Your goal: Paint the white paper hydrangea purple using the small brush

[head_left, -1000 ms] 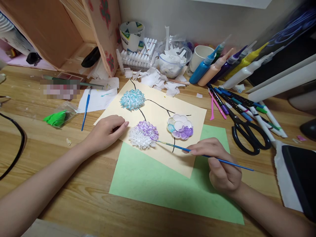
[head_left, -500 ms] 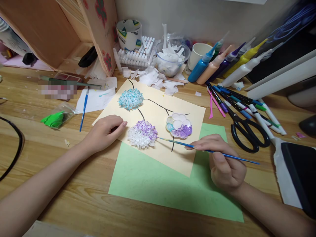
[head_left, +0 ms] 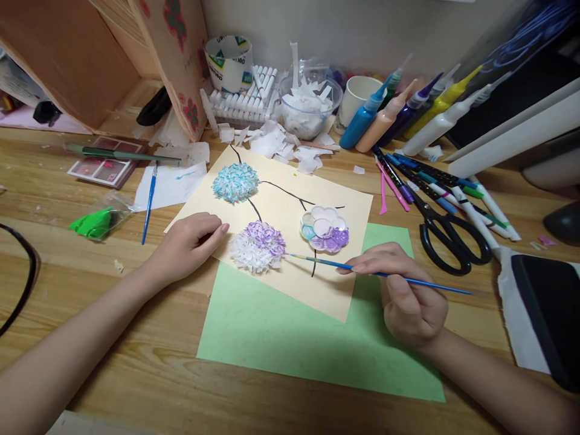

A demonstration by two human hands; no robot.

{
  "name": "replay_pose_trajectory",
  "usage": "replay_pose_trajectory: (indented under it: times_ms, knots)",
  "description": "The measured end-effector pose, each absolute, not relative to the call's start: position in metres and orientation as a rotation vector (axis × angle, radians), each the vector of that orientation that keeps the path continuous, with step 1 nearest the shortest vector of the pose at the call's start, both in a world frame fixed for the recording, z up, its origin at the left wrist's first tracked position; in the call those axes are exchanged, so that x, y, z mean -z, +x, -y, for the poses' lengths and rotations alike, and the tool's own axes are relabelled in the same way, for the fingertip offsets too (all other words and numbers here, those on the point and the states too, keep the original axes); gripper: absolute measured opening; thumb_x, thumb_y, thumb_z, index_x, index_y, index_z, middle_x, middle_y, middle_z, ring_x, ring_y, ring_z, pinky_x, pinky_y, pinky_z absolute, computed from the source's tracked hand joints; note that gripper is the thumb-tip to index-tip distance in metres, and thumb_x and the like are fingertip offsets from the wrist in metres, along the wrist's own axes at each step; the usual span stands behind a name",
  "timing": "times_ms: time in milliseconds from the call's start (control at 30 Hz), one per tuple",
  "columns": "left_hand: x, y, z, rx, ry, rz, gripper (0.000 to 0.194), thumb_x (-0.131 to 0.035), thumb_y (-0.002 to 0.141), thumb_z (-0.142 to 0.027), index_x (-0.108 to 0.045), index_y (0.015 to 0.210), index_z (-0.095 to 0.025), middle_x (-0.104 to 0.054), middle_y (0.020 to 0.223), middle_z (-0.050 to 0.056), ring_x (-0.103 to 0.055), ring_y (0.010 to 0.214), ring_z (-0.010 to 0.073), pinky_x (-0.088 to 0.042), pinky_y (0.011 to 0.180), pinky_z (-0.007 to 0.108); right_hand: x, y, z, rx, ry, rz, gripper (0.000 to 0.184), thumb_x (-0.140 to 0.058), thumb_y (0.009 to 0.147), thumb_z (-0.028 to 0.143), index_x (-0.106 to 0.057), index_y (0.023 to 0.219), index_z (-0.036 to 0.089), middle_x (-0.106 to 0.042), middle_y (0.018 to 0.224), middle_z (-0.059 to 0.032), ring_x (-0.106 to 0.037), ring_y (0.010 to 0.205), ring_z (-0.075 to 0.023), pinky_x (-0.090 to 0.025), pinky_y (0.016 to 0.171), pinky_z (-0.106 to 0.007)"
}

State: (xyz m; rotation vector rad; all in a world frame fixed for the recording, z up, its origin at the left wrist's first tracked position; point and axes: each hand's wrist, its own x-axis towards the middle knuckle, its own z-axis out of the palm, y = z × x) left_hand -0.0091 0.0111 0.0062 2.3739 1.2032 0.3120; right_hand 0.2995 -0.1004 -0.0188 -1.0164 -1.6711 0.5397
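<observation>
My right hand (head_left: 410, 296) grips a thin blue paintbrush (head_left: 362, 269), its tip at the right edge of a white paper flower (head_left: 258, 246) tinted purple on its upper right. My left hand (head_left: 193, 244), fingers curled in with nothing showing in them, rests on the left edge of the cream paper (head_left: 283, 223), just left of that flower. A second paper flower, tipped with blue (head_left: 235, 182), sits higher on the sheet among drawn black stems. On the sheet's right side lies a flower-shaped paint palette (head_left: 324, 228) with purple and light blue paint in its wells.
Green paper (head_left: 317, 350) lies beneath the cream sheet. Black scissors (head_left: 453, 238), several markers and upright paint bottles (head_left: 362, 124) stand or lie to the right. Behind are torn white paper scraps (head_left: 272, 139) and a clear bowl (head_left: 308, 109). Another paintbrush (head_left: 149, 205) lies at left.
The whole view has shifted slightly. Both hands keep nearly the same places on the work, and the brush tip stays at the purple and white flower's right edge.
</observation>
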Motion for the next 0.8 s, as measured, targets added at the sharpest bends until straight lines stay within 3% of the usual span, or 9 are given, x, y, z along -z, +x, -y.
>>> replay_pose_trajectory:
  times_ms: [100,200,367,467,800]
  knots:
    - [-0.006,-0.009,-0.011,-0.304,2.378,-1.21,0.037,-0.038,0.096,-0.027,-0.028,0.061,-0.022,-0.037,0.058,-0.003,-0.04,0.057,0.0152,-0.031,0.059,0.03,0.019,0.298,0.1,-0.535,-1.01,1.7,0.029,-0.041,0.092,0.017,-0.067,0.103,0.024,-0.072,0.087,-0.0057,-0.062,0.082,-0.0226,-0.047,0.068,-0.039]
    - [-0.006,-0.01,-0.012,-0.309,2.386,-1.208,0.037,-0.038,0.096,-0.028,-0.03,0.061,-0.022,-0.038,0.058,-0.002,-0.041,0.057,0.0153,-0.031,0.058,0.03,0.017,0.299,0.093,-0.38,-1.014,1.547,0.029,-0.04,0.091,0.016,-0.068,0.092,0.022,-0.07,0.075,-0.0047,-0.062,0.074,-0.0219,-0.044,0.064,-0.038]
    - [-0.005,-0.011,-0.012,-0.324,2.398,-1.185,0.037,-0.038,0.096,-0.028,-0.031,0.06,-0.022,-0.038,0.057,-0.002,-0.041,0.056,0.0152,-0.032,0.058,0.03,0.016,0.31,0.073,-0.025,-1.019,1.174,0.026,-0.045,0.087,0.022,-0.057,0.064,0.019,-0.049,0.051,0.0006,-0.049,0.047,-0.0141,-0.033,0.053,-0.034]
    - [-0.005,-0.012,-0.012,-0.336,2.403,-1.174,0.036,-0.038,0.096,-0.028,-0.031,0.061,-0.022,-0.038,0.058,-0.003,-0.041,0.056,0.0153,-0.032,0.058,0.03,0.017,0.316,0.068,0.009,-1.046,1.173,0.027,-0.044,0.088,0.024,-0.053,0.063,0.02,-0.043,0.048,0.0018,-0.046,0.046,-0.0142,-0.031,0.053,-0.034]
    - [-0.003,-0.012,-0.013,-0.33,2.4,-1.19,0.036,-0.038,0.096,-0.028,-0.031,0.061,-0.022,-0.038,0.058,-0.002,-0.041,0.057,0.0155,-0.032,0.059,0.031,0.021,0.317,0.072,-0.072,-1.074,1.24,0.027,-0.045,0.091,0.024,-0.055,0.066,0.02,-0.048,0.051,0.0002,-0.049,0.052,-0.0154,-0.033,0.056,-0.035]
